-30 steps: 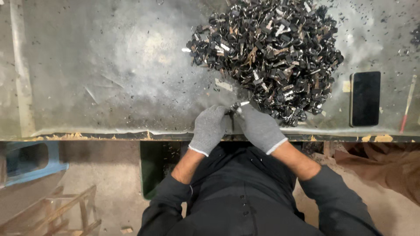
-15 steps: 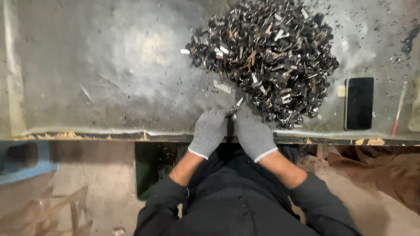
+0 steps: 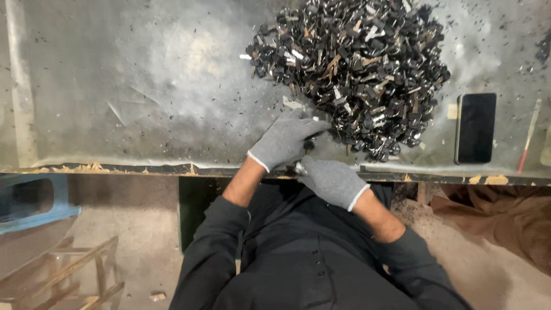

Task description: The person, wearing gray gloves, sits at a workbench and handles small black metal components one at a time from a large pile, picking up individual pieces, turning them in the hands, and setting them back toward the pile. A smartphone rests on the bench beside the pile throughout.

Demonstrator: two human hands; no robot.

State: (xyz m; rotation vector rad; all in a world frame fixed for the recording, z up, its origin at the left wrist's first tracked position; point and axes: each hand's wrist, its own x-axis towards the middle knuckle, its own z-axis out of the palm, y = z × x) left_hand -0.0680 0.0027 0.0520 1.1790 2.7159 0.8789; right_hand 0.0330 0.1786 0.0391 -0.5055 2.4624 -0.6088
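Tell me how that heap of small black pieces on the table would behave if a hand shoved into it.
The heap of black pieces is loose, so it would likely spread and slide rather than move together. The pieces look small, hard and stiff. The table looks smooth, so strays probably skid toward the phone.

A pile of small parts (image 3: 350,74) is lying on the tabletop (image 3: 143,86) in front of me. My left hand (image 3: 285,139) is touching its near edge, my right hand (image 3: 330,179) is sitting at the tabletop's edge, and a phone (image 3: 475,127) is lying right of the pile.
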